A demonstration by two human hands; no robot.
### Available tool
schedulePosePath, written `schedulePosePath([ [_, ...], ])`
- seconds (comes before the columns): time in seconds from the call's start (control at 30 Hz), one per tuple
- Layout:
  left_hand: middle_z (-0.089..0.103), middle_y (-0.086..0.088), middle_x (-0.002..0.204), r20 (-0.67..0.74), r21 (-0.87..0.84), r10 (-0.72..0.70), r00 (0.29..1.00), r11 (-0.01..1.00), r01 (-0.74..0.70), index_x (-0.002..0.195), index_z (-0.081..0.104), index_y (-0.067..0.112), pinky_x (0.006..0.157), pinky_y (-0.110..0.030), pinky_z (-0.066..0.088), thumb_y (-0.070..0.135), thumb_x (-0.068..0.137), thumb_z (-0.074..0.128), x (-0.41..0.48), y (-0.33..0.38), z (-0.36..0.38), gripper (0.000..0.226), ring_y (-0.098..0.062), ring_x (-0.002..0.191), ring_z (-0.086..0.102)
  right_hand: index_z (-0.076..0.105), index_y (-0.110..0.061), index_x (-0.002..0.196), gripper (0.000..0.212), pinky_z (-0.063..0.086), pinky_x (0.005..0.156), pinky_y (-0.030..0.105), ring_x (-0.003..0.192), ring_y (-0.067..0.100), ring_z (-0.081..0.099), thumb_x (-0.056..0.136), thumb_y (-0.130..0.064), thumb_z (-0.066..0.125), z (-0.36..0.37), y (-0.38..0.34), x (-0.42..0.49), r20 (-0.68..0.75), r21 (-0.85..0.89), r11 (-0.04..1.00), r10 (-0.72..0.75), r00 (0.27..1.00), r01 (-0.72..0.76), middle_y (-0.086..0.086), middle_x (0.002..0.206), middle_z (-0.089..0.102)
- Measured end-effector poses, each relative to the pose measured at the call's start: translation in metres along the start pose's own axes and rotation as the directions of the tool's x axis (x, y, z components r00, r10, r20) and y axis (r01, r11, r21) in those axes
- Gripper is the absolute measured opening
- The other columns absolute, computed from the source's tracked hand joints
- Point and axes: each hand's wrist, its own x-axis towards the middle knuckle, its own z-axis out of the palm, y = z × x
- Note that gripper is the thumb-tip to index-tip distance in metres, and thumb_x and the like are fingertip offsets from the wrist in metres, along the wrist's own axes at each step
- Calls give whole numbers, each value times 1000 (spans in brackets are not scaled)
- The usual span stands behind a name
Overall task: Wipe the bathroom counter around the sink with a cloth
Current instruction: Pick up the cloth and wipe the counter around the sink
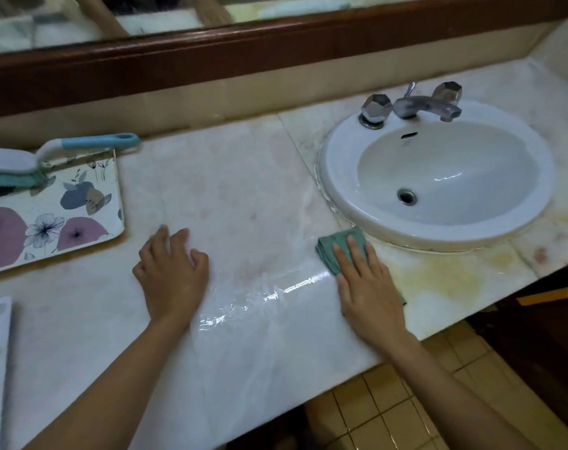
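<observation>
A pale marble counter (243, 177) runs across the view, with a white oval sink (438, 177) set in at the right. My right hand (368, 284) lies flat, fingers straight, on a folded green cloth (333, 246) pressed to the counter just in front of the sink's left rim. My left hand (173, 271) rests on the bare counter to the left, fingers loosely bent, holding nothing. A wet, shiny streak (276, 293) lies on the counter between the two hands.
A floral tray (81, 216) sits at the left with a white-and-blue scrub brush (48, 154) on its far edge. A chrome tap with two knobs (412, 105) stands behind the sink. Yellowish stains (445, 280) mark the counter front right. Tiled floor (389, 414) lies below the counter edge.
</observation>
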Motion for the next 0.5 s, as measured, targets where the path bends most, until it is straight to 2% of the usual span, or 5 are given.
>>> schedulePosePath([
  [0.1, 42, -12, 147, -9, 8, 23, 1000, 1000, -23, 128, 55, 19, 99, -53, 34, 25, 85, 53, -1, 1, 0, 43, -35, 132, 36, 9, -32, 153, 59, 15, 118, 45, 148, 17, -11, 96, -46, 8, -4, 23, -24, 8, -14, 993, 117, 993, -117, -8, 161, -4],
  [0.2, 44, -13, 145, -20, 10, 20, 1000, 1000, -20, 126, 55, 19, 97, -53, 35, 24, 84, 52, -1, 2, 0, 43, -37, 131, 38, 2, -30, 154, 63, 10, 119, 44, 147, 19, -14, 93, -47, 2, 4, -5, -24, -31, 2, 978, 209, 977, -209, -6, 161, -7],
  [0.3, 43, -12, 146, -22, 5, 17, 1000, 1000, -17, 125, 55, 20, 98, -52, 34, 24, 83, 51, -1, 2, 0, 42, -36, 132, 37, 7, -27, 154, 62, 8, 117, 41, 148, 23, -10, 95, -43, 10, 16, -50, -11, -10, 10, 995, 97, 995, -97, -2, 162, -3],
  [0.4, 41, -9, 147, -17, -10, 3, 1000, 1000, -3, 127, 54, 21, 101, -51, 32, 27, 85, 50, 0, 1, 0, 43, -33, 133, 35, 20, -25, 153, 56, 15, 116, 42, 148, 29, 3, 98, -37, 26, 26, -83, 17, -8, 13, 997, -75, 997, 75, 2, 161, 11],
  [0.5, 40, -8, 148, -18, -17, -3, 1000, 1000, 2, 128, 54, 23, 102, -50, 30, 28, 85, 50, 0, 1, 1, 43, -32, 133, 34, 16, -28, 153, 54, 7, 116, 39, 148, 24, -2, 100, -36, 27, 25, -88, 59, 32, 31, 991, -135, 990, 134, -3, 162, 5],
])
